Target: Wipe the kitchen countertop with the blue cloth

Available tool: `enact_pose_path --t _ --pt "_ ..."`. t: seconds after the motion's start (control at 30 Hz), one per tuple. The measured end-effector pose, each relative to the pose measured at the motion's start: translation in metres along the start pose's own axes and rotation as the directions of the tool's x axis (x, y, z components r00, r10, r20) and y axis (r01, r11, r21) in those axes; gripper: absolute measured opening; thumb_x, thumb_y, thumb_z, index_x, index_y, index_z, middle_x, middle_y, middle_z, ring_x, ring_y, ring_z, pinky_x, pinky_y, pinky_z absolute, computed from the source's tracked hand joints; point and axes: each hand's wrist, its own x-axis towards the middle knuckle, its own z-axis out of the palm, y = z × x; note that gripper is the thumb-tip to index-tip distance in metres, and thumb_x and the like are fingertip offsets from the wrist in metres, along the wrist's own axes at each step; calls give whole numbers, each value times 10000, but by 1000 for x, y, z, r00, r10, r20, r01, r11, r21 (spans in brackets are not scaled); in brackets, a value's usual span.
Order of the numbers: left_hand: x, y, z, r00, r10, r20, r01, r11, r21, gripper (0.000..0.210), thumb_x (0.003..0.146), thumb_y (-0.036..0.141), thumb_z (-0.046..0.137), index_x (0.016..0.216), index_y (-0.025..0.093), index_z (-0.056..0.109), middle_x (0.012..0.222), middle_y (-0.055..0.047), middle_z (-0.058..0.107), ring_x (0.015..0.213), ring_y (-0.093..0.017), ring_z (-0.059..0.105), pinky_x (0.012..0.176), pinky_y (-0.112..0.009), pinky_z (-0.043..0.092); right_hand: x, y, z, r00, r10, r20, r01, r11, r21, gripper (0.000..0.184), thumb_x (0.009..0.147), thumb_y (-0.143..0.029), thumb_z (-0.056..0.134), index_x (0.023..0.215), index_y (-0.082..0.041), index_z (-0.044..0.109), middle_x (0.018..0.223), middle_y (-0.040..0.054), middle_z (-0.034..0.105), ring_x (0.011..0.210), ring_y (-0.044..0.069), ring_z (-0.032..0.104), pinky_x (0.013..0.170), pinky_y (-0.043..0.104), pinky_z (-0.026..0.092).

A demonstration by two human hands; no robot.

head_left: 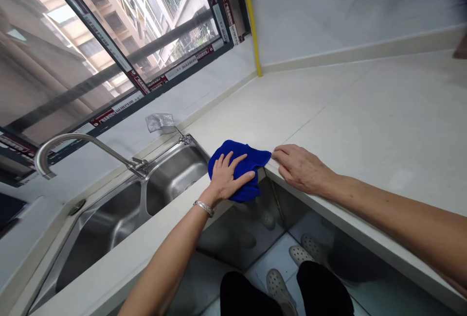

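A blue cloth (254,158) lies over the inner corner of the pale countertop, with part of it hanging past the front edge. My left hand (226,178) rests flat on it with the fingers spread, and a silver bracelet circles that wrist. At the cloth's right end, my right hand (302,166) is closed with its fingertips at the tip of the fabric, apparently pinching it. The underside of the cloth is hidden.
To the left is a double steel sink (145,194) with a tall curved faucet (83,137). A crumpled clear plastic wrap (160,122) is by the wall behind it. A yellow pipe (253,34) rises at the back corner. Glossy cabinet fronts stand below the counter edge.
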Motion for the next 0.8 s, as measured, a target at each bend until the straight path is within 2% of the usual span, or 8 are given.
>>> enact_pose_path --t 0.23,0.47,0.8 --pt "22 -8 6 999 43 -21 -43 999 13 564 985 652 336 1472 391 448 1633 -20 359 1550 -282 195 1263 -575 155 1 -1 -1 1000 20 5 -20 1000 -5 290 837 -127 427 1036 -159 637 1114 151 662 1060 306 607 870 459 532" --pt "54 -18 9 995 85 -48 -83 996 37 514 1007 598 303 1455 402 463 1593 40 428 1540 -244 234 1282 -522 166 1 -3 -2 1000 31 4 -31 1000 3 301 820 -128 449 1043 -174 646 1114 141 667 1083 306 603 881 462 533" --pt "95 -36 10 996 49 -81 -45 998 49 519 1017 581 275 1453 376 465 1579 25 452 1531 -234 262 1274 -522 181 1 -7 -7 999 36 20 -36 999 2 294 814 -102 445 1034 -154 632 1134 152 648 1077 310 602 882 459 538"
